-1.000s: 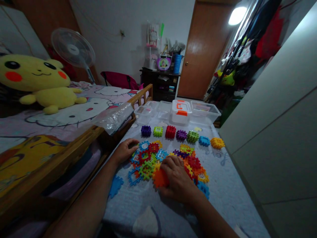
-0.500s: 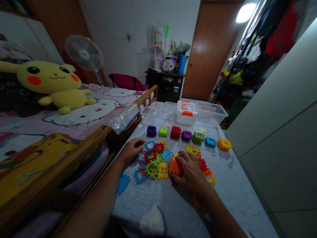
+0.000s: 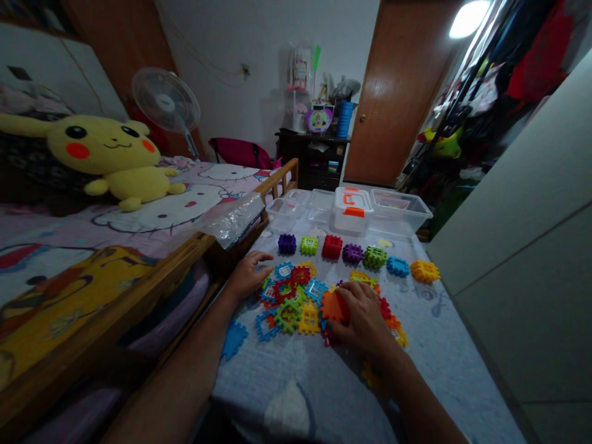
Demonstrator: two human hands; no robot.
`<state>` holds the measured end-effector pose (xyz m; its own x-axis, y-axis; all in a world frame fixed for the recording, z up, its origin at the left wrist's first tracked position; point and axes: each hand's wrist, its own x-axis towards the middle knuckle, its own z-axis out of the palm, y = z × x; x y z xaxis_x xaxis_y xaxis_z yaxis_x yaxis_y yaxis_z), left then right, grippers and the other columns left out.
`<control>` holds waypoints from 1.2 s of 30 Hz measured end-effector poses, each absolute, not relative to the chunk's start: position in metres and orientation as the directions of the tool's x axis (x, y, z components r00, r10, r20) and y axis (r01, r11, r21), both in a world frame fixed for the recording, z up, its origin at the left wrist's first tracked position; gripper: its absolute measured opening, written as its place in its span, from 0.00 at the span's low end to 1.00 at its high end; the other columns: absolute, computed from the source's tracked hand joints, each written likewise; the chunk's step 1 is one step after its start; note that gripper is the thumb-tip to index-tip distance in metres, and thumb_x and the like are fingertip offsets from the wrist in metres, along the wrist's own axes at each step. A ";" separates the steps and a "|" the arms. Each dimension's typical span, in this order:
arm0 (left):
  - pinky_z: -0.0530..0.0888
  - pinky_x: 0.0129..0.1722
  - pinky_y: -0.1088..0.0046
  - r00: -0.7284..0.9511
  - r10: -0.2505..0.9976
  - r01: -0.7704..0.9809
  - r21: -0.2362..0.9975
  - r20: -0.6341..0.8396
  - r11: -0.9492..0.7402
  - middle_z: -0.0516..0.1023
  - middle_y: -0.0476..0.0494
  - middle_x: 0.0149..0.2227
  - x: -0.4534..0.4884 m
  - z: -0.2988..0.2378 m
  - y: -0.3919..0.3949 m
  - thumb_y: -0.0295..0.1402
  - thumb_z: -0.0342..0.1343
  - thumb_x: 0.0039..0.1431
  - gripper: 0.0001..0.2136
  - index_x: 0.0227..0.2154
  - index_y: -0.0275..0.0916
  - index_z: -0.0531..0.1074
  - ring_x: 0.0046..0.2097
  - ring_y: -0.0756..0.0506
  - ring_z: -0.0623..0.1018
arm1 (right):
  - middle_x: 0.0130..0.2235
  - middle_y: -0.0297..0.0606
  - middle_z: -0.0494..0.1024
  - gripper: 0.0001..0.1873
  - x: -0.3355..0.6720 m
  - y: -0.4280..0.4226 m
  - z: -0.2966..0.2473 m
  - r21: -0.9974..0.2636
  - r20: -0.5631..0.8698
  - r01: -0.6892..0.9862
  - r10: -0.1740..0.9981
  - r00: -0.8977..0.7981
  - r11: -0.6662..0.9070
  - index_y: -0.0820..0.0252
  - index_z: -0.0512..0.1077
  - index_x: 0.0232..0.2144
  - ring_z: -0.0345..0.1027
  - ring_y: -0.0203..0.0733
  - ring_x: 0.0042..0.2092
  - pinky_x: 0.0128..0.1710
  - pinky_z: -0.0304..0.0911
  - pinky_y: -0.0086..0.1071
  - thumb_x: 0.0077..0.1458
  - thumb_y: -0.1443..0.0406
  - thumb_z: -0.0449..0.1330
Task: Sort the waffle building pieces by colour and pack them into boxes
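just below the grip, partly under the forearm, lies a yellow toothed plastic piece [image 3: 369, 373]; a low sweep of that arm could drag it off toward the near edge. the right hand [image 3: 363, 313] is closed narrowly, thumb and fingers on a flat orange square plastic tile with toothed edges [image 3: 331, 306]. the tile sits over the heap, so its teeth might catch on the yellow window-patterned plastic tile [image 3: 309, 319] just left of the grip and pull it along. farther left, the left hand [image 3: 250, 275] is loosely spread and seems to hold nothing; whether it touches the heap cannot be told, but a nudge there could spread the pieces. beyond the grip stands a red toothed plastic block [image 3: 332, 247], which a long forward reach might knock out of its row.
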<state>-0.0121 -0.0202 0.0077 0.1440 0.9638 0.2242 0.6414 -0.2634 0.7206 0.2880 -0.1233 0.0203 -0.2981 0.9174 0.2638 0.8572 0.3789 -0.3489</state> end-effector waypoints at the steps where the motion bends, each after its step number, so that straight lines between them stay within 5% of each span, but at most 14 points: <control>1: 0.70 0.54 0.59 0.167 0.952 0.658 0.691 0.257 -0.301 0.78 0.40 0.45 -0.009 0.017 -0.023 0.42 0.56 0.52 0.15 0.39 0.38 0.75 0.49 0.39 0.76 | 0.52 0.47 0.72 0.26 0.289 -0.123 0.019 -0.346 0.262 0.858 0.917 -0.299 0.379 0.59 0.72 0.50 0.59 0.57 0.55 0.57 0.54 0.51 0.46 0.61 0.65; 6: 0.67 0.57 0.60 0.467 0.844 0.616 0.589 0.263 -0.523 0.75 0.40 0.51 0.031 0.060 -0.056 0.36 0.57 0.56 0.14 0.45 0.40 0.74 0.54 0.40 0.72 | 0.53 0.47 0.71 0.29 0.294 -0.124 0.016 -0.361 0.260 0.846 0.914 -0.313 0.392 0.58 0.71 0.52 0.59 0.59 0.56 0.57 0.54 0.53 0.46 0.58 0.65; 11: 0.64 0.60 0.61 0.735 0.667 0.541 0.491 0.119 -0.683 0.71 0.37 0.56 0.087 0.062 -0.085 0.37 0.63 0.52 0.25 0.53 0.39 0.68 0.58 0.39 0.68 | 0.55 0.46 0.70 0.29 0.309 -0.123 0.018 -0.493 0.284 0.772 0.913 -0.293 0.401 0.57 0.68 0.53 0.60 0.55 0.57 0.59 0.55 0.52 0.46 0.63 0.60; 21: 0.68 0.52 0.67 0.735 0.673 0.642 0.403 -0.083 -0.652 0.71 0.41 0.49 0.116 0.057 -0.079 0.37 0.63 0.50 0.20 0.47 0.41 0.71 0.51 0.40 0.71 | 0.45 0.42 0.75 0.19 0.346 -0.102 0.019 -0.717 0.437 0.658 0.884 0.166 0.230 0.57 0.73 0.42 0.68 0.49 0.48 0.51 0.63 0.46 0.46 0.65 0.53; 36: 0.70 0.46 0.67 0.816 0.560 0.570 0.352 -0.140 -0.743 0.72 0.41 0.46 0.124 0.060 -0.069 0.37 0.67 0.44 0.19 0.41 0.40 0.73 0.48 0.39 0.71 | 0.44 0.42 0.77 0.16 0.348 -0.101 0.021 -0.774 0.378 0.609 0.898 0.226 0.173 0.59 0.74 0.40 0.71 0.47 0.46 0.48 0.65 0.45 0.49 0.62 0.54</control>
